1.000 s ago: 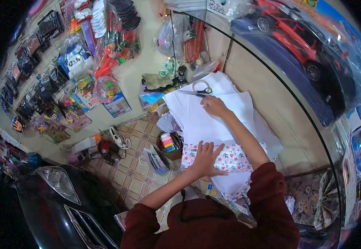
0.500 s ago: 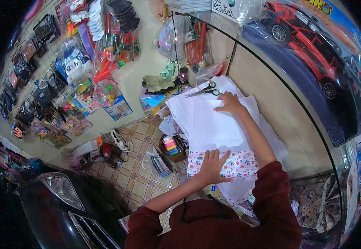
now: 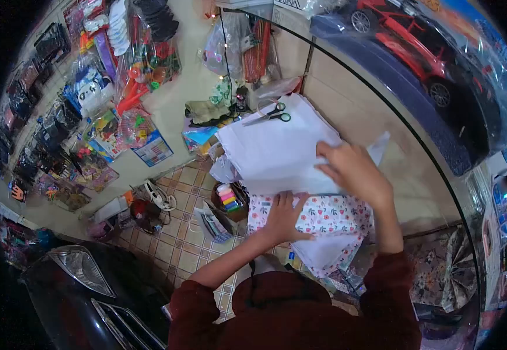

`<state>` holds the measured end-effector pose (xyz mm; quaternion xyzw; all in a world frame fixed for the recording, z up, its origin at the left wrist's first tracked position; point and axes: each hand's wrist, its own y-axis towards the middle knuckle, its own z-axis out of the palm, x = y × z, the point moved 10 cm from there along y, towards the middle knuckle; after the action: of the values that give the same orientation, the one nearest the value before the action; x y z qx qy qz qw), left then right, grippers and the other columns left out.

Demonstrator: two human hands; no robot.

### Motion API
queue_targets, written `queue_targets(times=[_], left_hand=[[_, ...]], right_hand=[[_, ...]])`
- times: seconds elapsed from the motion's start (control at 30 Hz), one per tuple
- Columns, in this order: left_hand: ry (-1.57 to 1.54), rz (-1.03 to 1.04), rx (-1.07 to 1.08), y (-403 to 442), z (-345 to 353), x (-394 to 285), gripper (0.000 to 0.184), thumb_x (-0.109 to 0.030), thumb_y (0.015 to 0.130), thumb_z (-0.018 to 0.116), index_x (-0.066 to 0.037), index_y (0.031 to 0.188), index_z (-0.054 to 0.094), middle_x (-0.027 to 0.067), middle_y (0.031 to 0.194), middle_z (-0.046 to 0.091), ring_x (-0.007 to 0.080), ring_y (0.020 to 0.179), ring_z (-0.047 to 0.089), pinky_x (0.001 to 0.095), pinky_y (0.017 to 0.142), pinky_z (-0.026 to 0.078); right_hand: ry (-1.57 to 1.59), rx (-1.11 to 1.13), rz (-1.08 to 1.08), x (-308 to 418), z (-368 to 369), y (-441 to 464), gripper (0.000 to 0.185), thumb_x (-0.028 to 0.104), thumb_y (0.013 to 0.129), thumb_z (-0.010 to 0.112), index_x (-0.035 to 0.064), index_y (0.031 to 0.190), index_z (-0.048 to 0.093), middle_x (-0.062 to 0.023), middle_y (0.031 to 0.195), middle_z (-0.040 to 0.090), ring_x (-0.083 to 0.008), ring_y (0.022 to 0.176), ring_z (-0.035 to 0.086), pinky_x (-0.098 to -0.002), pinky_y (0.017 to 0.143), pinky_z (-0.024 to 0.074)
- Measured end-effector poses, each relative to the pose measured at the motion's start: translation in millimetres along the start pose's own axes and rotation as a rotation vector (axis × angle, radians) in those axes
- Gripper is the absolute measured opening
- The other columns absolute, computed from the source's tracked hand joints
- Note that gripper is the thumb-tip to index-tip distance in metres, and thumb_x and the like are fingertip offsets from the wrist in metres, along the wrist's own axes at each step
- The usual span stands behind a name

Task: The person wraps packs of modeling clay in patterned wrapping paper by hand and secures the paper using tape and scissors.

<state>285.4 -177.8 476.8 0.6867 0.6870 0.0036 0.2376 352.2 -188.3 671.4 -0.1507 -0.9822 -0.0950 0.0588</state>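
Floral-print paper (image 3: pixel 338 213) lies across the near part of a stack of large white sheets (image 3: pixel 276 151). My left hand (image 3: pixel 285 221) presses on the floral paper, fingers spread and palm down. Above the right side of the sheets is my right hand (image 3: pixel 358 172), its fingers partly curled and smeared by motion. Whether it grips a sheet edge cannot be made out. Dark-handled scissors (image 3: pixel 276 114) lie on the far end of the white sheets, away from both hands. A white paper corner (image 3: pixel 380 147) sticks up beyond my right hand.
A glass edge (image 3: pixel 376 84) curves along the right, with a boxed red toy car (image 3: pixel 405 41) beyond it. Left of the sheets, a box of coloured markers (image 3: pixel 228 198) stands on the tiled floor (image 3: pixel 166 245). A black vehicle front (image 3: pixel 84 291) is at lower left.
My right hand has come back from the far edge of the sheets toward me, its fingers curling. More floral print shows on the right. My left hand stays flat; the view has shifted slightly.
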Motion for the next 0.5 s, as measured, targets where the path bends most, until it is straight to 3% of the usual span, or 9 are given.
queue_targets(times=[0.03,0.1,0.2,0.27,0.33,0.37,0.43,0.5], left_hand=[[-0.006,-0.076,0.136,3,4,3,0.115,-0.075,0.056,0.070,-0.004,0.140,0.035,0.0316,0.132,0.039,0.0452,0.124,0.038,0.0548,0.105,0.027],[-0.325,-0.237,0.558,0,42,16,0.116,-0.076,0.058,0.068,-0.003,0.141,0.033,0.0256,0.142,0.034,0.0389,0.131,0.034,0.0494,0.108,0.026],[0.003,-0.122,0.239,-1,30,13,0.111,-0.071,0.061,0.070,-0.002,0.141,0.034,0.0191,0.145,0.036,0.0310,0.134,0.036,0.0421,0.110,0.028],[-0.106,-0.037,0.118,-2,31,11,0.109,-0.068,0.063,0.071,-0.002,0.142,0.034,0.0180,0.144,0.038,0.0312,0.133,0.036,0.0418,0.110,0.028],[-0.342,0.051,-0.087,-5,10,8,0.106,-0.063,0.062,0.075,-0.003,0.140,0.035,0.0164,0.140,0.042,0.0348,0.130,0.040,0.0486,0.108,0.028],[-0.198,0.015,-0.071,-6,10,4,0.104,-0.063,0.061,0.074,-0.003,0.139,0.038,0.0161,0.137,0.044,0.0350,0.127,0.041,0.0500,0.107,0.029],[0.092,-0.058,-0.046,-2,-25,-12,0.100,-0.064,0.060,0.073,-0.004,0.135,0.042,0.0155,0.131,0.047,0.0355,0.122,0.044,0.0530,0.104,0.030],[0.109,-0.013,-0.130,-6,-26,-15,0.095,-0.063,0.059,0.073,-0.008,0.132,0.046,0.0148,0.122,0.049,0.0323,0.114,0.047,0.0515,0.098,0.033]], right_hand=[[-0.018,0.040,0.065,13,2,-18,0.015,0.011,0.083,0.062,0.0056,0.093,0.053,-0.0166,0.070,0.062,-0.0374,0.073,0.062,-0.0474,0.066,0.0459],[-0.014,0.004,0.123,26,18,-48,0.015,0.009,0.080,0.061,0.0069,0.092,0.054,-0.0163,0.069,0.061,-0.0372,0.071,0.062,-0.0468,0.065,0.0460],[-0.003,-0.042,0.148,28,22,-62,0.017,0.006,0.077,0.061,0.0085,0.092,0.054,-0.0157,0.069,0.061,-0.0364,0.069,0.062,-0.0461,0.064,0.0461],[0.063,-0.123,0.074,21,24,-63,0.018,0.006,0.077,0.061,0.0100,0.094,0.055,-0.0146,0.069,0.061,-0.0349,0.070,0.062,-0.0460,0.063,0.0455],[-0.003,-0.161,0.072,13,14,-51,0.019,0.007,0.078,0.062,0.0093,0.095,0.056,-0.0139,0.070,0.062,-0.0349,0.072,0.062,-0.0461,0.070,0.0463],[-0.038,-0.178,0.070,8,8,-43,0.019,0.007,0.078,0.063,0.0090,0.096,0.056,-0.0135,0.070,0.062,-0.0349,0.073,0.062,-0.0462,0.074,0.0467],[-0.032,-0.287,-0.038,1,1,-25,0.024,0.011,0.079,0.065,0.0085,0.101,0.056,-0.0130,0.087,0.064,-0.0319,0.091,0.061,-0.0453,0.091,0.0422],[-0.208,-0.526,-0.160,2,-8,-4,0.026,0.011,0.078,0.064,0.0081,0.102,0.055,-0.0126,0.098,0.061,-0.0278,0.101,0.058,-0.0443,0.093,0.0393]])
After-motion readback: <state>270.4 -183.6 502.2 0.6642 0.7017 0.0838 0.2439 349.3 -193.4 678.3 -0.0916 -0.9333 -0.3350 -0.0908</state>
